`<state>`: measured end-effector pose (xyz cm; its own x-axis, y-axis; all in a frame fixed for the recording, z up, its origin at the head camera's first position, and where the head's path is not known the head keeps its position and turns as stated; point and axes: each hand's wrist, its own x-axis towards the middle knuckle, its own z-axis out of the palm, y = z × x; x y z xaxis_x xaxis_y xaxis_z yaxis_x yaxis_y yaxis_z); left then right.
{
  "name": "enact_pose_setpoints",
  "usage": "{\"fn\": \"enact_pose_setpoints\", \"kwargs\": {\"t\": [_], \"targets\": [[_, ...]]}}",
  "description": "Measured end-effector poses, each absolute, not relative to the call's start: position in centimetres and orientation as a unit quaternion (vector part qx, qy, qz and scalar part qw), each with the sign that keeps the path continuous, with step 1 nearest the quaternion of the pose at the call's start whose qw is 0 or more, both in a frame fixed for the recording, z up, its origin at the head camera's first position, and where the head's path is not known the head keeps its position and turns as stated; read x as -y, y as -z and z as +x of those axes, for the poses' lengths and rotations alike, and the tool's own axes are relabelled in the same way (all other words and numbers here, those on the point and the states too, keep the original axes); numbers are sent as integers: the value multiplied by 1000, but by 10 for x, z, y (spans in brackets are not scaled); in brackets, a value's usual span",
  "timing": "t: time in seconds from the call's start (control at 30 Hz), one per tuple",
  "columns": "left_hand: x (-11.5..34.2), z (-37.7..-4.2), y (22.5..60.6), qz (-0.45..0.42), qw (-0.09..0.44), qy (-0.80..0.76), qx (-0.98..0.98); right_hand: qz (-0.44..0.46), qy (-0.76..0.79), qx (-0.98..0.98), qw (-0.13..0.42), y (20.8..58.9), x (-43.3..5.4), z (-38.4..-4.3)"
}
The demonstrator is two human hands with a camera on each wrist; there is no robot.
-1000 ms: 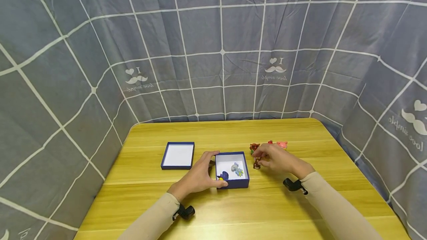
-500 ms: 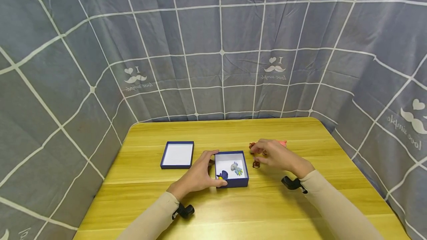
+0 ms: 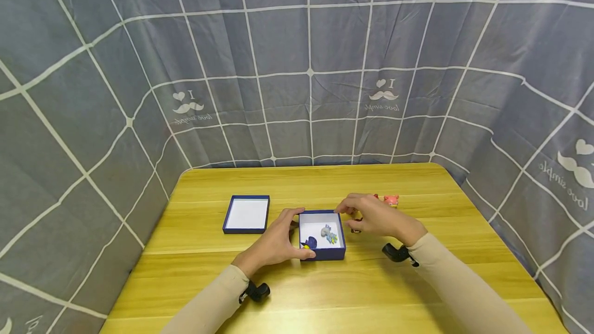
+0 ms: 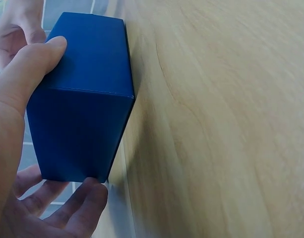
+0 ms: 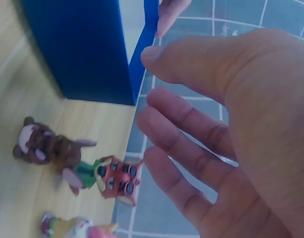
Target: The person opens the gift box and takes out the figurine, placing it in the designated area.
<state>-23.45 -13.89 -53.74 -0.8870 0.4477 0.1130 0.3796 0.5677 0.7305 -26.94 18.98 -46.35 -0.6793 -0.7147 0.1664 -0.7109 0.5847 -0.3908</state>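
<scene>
My left hand (image 3: 277, 244) grips the open blue box (image 3: 330, 254) from its left, thumb on the near wall and fingers at the far one. Inside the white-lined box lie a pale blue-grey toy figure (image 3: 329, 234) and a dark blue and yellow one (image 3: 309, 243). My right hand (image 3: 378, 214) hovers beside the box's right edge. Its fingers are spread and loosely bent, holding nothing in the right wrist view. Below them are a brown bear figure (image 5: 50, 144) and a red fox figure (image 5: 119, 178); the head view hides most of these behind the hand.
A blue box lid (image 3: 247, 214), white inside up, lies left of the box on the wooden table (image 3: 297, 298). Behind my right hand sits a pink figure (image 3: 391, 200) with a small red one (image 3: 376, 196) near it. A grey checked curtain (image 3: 287, 117) surrounds the table.
My right hand has shifted left from over the figures to the box's right edge. The pink figure shows more fully again. The left hand and box stay in place.
</scene>
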Motion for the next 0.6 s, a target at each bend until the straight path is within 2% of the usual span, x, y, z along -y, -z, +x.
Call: {"fn": "enact_pose_setpoints", "kwargs": {"t": [0.27, 0.6], "targets": [[139, -236, 537, 240, 46, -402, -883, -428, 208, -879, 38, 459, -170, -271], [140, -235, 540, 259, 38, -373, -890, -452, 194, -864, 108, 458, -139, -273]]}}
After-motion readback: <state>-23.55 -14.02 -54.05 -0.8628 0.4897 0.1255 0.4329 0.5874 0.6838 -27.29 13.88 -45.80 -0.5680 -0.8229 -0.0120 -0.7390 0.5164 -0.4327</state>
